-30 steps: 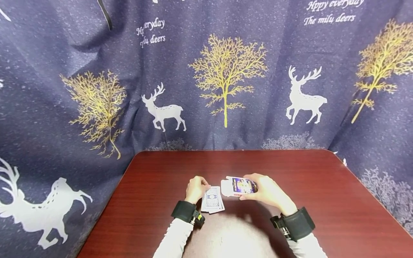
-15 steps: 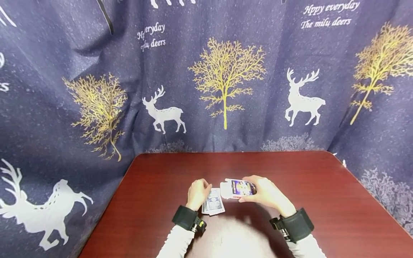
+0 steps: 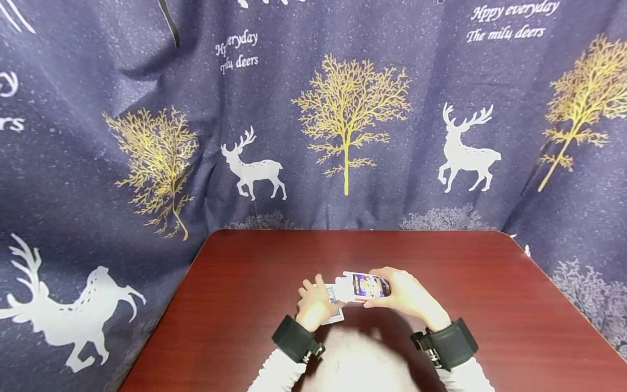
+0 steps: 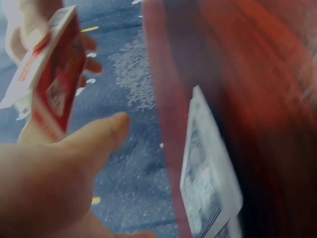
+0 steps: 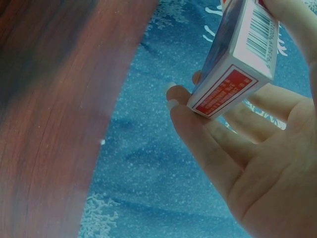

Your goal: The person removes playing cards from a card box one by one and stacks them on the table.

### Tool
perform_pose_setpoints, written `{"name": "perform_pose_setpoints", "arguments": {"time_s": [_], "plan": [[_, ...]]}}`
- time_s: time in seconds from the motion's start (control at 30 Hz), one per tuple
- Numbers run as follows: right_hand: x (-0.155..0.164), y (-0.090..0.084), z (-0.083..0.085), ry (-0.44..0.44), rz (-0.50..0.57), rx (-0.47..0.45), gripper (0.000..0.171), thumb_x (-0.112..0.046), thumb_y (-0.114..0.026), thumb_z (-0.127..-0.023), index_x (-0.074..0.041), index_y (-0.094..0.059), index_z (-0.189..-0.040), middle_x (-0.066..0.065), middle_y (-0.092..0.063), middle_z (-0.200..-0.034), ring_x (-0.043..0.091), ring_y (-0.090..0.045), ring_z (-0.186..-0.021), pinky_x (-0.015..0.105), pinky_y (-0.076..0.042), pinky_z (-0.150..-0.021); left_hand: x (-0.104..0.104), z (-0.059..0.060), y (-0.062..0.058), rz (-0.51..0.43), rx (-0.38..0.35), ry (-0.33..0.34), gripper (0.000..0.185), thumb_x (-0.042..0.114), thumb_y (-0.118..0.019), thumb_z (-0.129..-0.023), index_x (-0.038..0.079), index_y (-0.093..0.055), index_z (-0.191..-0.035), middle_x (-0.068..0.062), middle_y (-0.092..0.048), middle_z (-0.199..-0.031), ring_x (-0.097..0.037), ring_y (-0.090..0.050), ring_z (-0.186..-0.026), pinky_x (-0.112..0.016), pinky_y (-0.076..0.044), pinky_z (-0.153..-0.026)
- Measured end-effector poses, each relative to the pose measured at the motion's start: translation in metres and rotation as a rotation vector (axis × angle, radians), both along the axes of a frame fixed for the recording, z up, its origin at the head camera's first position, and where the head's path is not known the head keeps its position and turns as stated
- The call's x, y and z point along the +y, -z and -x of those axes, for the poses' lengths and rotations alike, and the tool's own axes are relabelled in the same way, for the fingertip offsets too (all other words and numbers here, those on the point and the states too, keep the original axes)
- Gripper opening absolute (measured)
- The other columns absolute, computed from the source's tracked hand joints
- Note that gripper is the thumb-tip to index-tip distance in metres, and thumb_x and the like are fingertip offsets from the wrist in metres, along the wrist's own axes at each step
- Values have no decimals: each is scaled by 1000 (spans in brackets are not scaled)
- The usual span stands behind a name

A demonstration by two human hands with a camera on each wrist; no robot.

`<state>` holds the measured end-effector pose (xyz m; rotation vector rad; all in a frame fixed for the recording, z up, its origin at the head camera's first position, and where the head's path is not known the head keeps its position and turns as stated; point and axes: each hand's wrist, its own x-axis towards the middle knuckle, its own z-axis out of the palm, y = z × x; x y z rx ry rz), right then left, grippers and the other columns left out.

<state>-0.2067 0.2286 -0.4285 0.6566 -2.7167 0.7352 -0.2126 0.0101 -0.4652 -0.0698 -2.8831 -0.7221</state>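
We are holding the box point(image 3: 370, 286) above the table point(image 3: 441, 256) in our right hand point(image 3: 403, 288), that grip pinching it between thumb and fingers while its white flap point(image 3: 345, 289) is pointing towards our left hand point(image 3: 314, 304). We are keeping the left grip wide, its fingers spreading and its thumb reaching out beside the flap, though we are not managing to tell whether it is touching the cards point(image 3: 335, 316), which are lying patterned side up on the table, partly hidden under that hand and just beside the box.
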Motion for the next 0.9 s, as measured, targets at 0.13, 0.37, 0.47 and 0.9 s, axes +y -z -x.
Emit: {"name": "perform_pose_setpoints", "arguments": {"time_s": [0.13, 0.37, 0.47, 0.9], "plan": [[0, -1, 0, 3, -1, 2, 67, -53, -83, -64, -14, -67, -116, -5, -69, -101, 5, -59, -82, 28, -49, -72, 10, -4, 4, 127, 30, -48, 97, 47, -88, -58, -1, -44, -131, -27, -48, -108, -41, -50, -92, -52, -51, -63], [-1, -1, 1, 9, -7, -6, 69, -53, -82, -65, -12, -66, -117, -3, -69, -103, 7, -60, -84, 29, -49, -75, 13, 0, 7, 151, -41, -79, 93, 33, -91, -57, 6, -44, -133, -26, -44, -114, -42, -47, -100, -61, -46, -72], [-1, -1, 1, 15, -2, -9, 70, -53, -83, -64, -12, -66, -118, -3, -69, -103, 7, -60, -84, 30, -49, -75, 12, 2, 6, 92, -30, -59, 91, 27, -92, -57, 5, -43, -131, -26, -42, -114, -42, -46, -99, -58, -50, -67], [-1, 0, 1, 13, -5, -16, 70, -54, -83, -64, -11, -66, -117, -2, -70, -106, 8, -61, -86, 29, -50, -75, -9, -7, -48, -207, 332, 176, 5, 15, -69, -79, 11, -72, -79, -8, -61, -85, -25, -54, -84, -35, -48, -67]]}}
